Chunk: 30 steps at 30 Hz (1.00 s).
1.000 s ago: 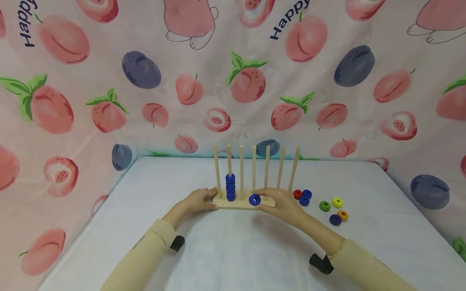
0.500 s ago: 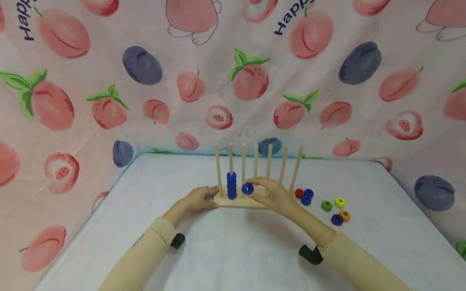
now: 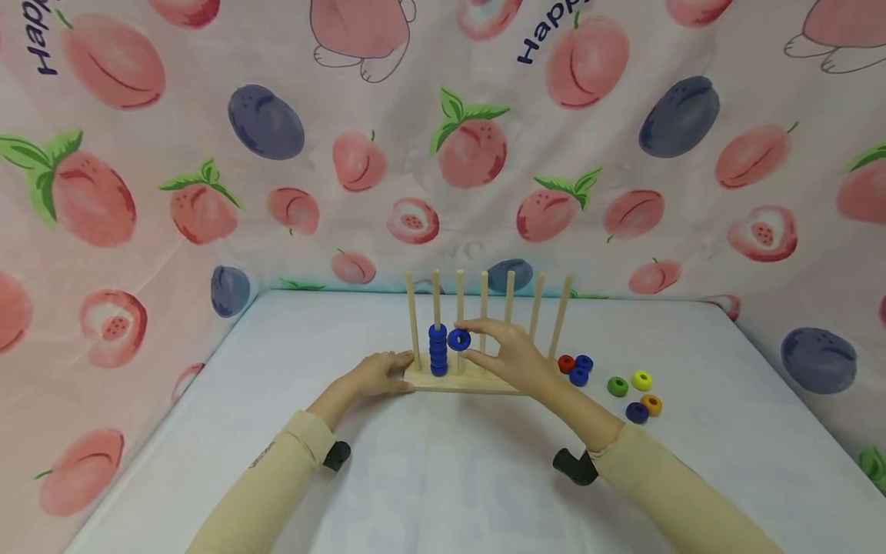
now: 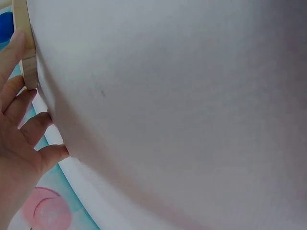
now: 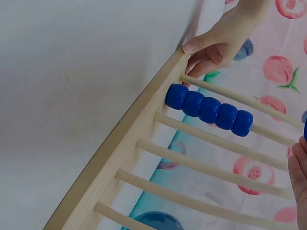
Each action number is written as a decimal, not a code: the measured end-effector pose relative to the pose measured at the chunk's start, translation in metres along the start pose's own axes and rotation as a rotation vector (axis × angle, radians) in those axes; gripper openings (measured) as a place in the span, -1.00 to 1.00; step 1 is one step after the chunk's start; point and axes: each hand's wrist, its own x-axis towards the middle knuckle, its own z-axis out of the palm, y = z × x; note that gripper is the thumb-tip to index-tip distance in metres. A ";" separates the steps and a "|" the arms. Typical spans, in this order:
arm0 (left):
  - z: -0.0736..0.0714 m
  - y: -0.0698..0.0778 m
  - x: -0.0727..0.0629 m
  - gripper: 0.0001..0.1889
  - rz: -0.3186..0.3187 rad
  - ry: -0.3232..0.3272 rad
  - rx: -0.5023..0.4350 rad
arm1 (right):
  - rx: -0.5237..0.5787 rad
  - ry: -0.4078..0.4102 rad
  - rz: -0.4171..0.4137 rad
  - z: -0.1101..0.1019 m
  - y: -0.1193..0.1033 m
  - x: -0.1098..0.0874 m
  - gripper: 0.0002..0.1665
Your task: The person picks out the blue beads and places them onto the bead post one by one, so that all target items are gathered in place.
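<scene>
A wooden peg rack [image 3: 457, 385] with several upright pegs stands on the white table. My left hand [image 3: 374, 374] grips its left end, thumb on the front edge and fingers behind, as the right wrist view shows. The second peg from the left carries a stack of several blue beads [image 5: 209, 109]. Between thumb and fingertips my right hand [image 3: 515, 355] pinches another blue bead [image 3: 452, 339]. That bead is raised in front of the third peg, beside the top of the stack, its hole facing the head camera. In the right wrist view it is almost wholly cut off.
Right of the rack lie a red bead [image 3: 566, 364] and two blue beads [image 3: 579, 377]. Farther right are green [image 3: 617, 387], yellow [image 3: 641, 380], orange [image 3: 651, 405] and dark blue beads [image 3: 637, 413]. A fruit-print cloth [image 3: 415, 154] hangs behind the table.
My right hand has moved left and up with the blue bead, from in front of the base near the fourth peg to the third peg. The left hand keeps its grip on the rack.
</scene>
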 end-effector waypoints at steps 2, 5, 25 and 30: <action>0.000 0.000 0.000 -0.32 0.002 0.000 0.002 | 0.003 -0.010 0.012 0.000 -0.002 0.001 -0.53; -0.001 0.000 0.002 -0.32 0.007 -0.005 0.003 | 0.009 -0.007 0.020 0.000 -0.005 0.005 -0.54; 0.000 -0.002 0.002 -0.31 0.017 -0.013 -0.009 | 0.001 0.063 -0.001 0.000 -0.012 0.027 -0.56; -0.002 -0.002 0.001 -0.31 0.012 -0.047 -0.018 | -0.004 0.066 0.005 -0.004 -0.015 0.032 -0.55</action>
